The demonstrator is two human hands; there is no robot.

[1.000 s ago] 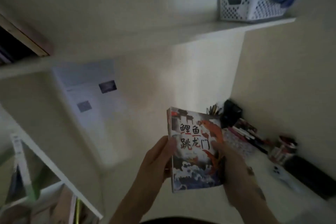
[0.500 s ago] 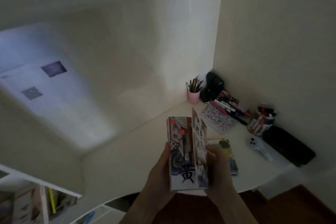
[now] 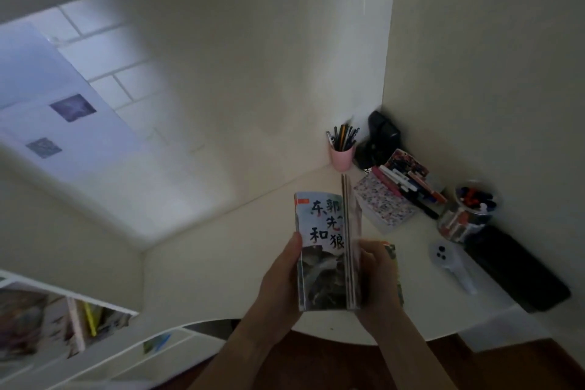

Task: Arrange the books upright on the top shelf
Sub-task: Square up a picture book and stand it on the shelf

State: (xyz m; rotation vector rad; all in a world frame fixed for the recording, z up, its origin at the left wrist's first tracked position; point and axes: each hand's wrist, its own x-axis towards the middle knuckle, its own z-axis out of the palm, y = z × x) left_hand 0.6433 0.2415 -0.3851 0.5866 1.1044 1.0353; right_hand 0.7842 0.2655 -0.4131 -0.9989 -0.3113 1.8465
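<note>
I hold a stack of thin picture books (image 3: 323, 250) upright above the white desk (image 3: 221, 269), low in the middle of the view. The cover facing me is grey-white with black Chinese characters. My left hand (image 3: 281, 279) grips the stack's left edge, thumb on the cover. My right hand (image 3: 376, 275) holds the right side, where several books are fanned away edge-on. Another colourful book (image 3: 394, 255) lies flat on the desk, mostly hidden behind my right hand. The top shelf is out of view.
At the desk's back corner stand a pink pen cup (image 3: 342, 155), a black device (image 3: 381, 136), a patterned notebook (image 3: 383, 203) with pens, a marker jar (image 3: 468, 209), a white controller (image 3: 449, 263) and a black case (image 3: 516, 269). A lower bookshelf (image 3: 63, 320) sits at the left.
The view has tilted down from the top shelf to the desk. My hands have flipped through the stack; a different cover now faces me.
</note>
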